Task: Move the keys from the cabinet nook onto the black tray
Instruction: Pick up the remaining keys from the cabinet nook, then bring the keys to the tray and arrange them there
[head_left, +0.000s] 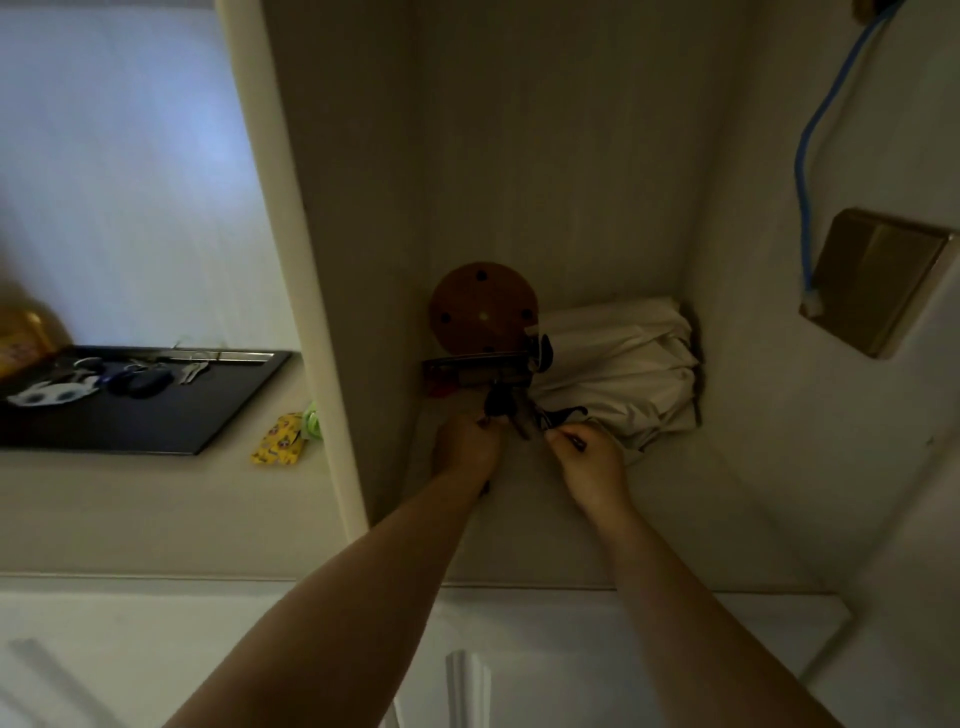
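Observation:
Both my hands are inside the dim cabinet nook. My left hand (467, 447) grips a dark bunch of keys (500, 408) that hangs just below a small dark holder (475, 366) at the back. My right hand (589, 460) pinches a small dark item (563, 434), possibly another key; it is too dark to tell. The black tray (171, 415) lies on the counter to the left, outside the nook. Several keys and fobs (140, 379) rest on its far part, with a white cat-shaped tag (49, 392).
A round cork disc (483, 306) leans on the nook's back wall. A bundled white cloth bag (618, 374) fills the right rear corner. A yellow tag (278, 439) lies beside the tray. The nook's left wall (317, 312) stands between my hands and the tray. A blue cable (805, 171) and brass plate (878, 280) are on the right.

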